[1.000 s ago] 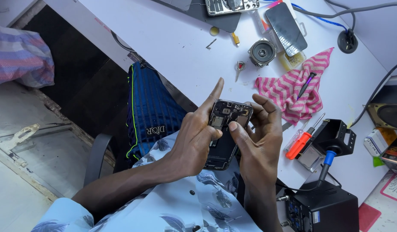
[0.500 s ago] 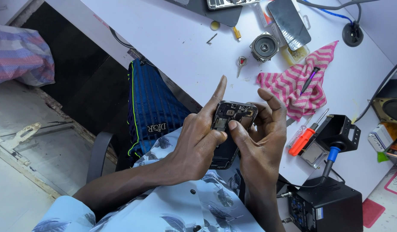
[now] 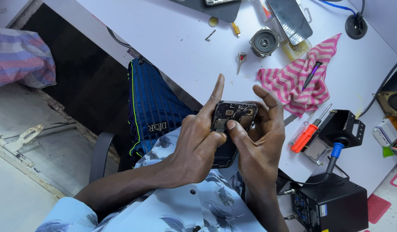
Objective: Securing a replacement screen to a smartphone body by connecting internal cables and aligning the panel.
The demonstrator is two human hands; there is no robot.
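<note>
Opened black phone [image 3: 230, 129] with its back cover off was held in both hands, above the person's lap, just off the near edge of the white counter [image 3: 172, 38]. Left hand [image 3: 198, 141] had its grip clenched around the phone's left side, index finger sticking straight up, thumb laid across the exposed inner parts. Right hand [image 3: 261, 141] was grasping the phone's right side, thumb tip pressed on the internals near the upper middle, fingers curled over the top right corner. Camera module end of the phone pointed toward the counter.

On the counter: pink-and-white striped cloth [image 3: 299, 81] lay just past the right hand, a thin purple-tipped tool [image 3: 312, 75] resting on it. Red-handled screwdriver [image 3: 308, 131] lay near the counter's right side, beside a black stand [image 3: 342, 126] that carried a blue-handled soldering iron [image 3: 334, 157]. Black soldering station box [image 3: 331, 204] sat at the near right corner. Round metal speaker part [image 3: 264, 42] and a dark phone screen panel [image 3: 289, 19] lay toward the far edge. Small red-topped pick [image 3: 241, 60] lay well apart from the hands, mid-counter. Blue striped cloth [image 3: 153, 107] hung off the near edge, left of the hands.
</note>
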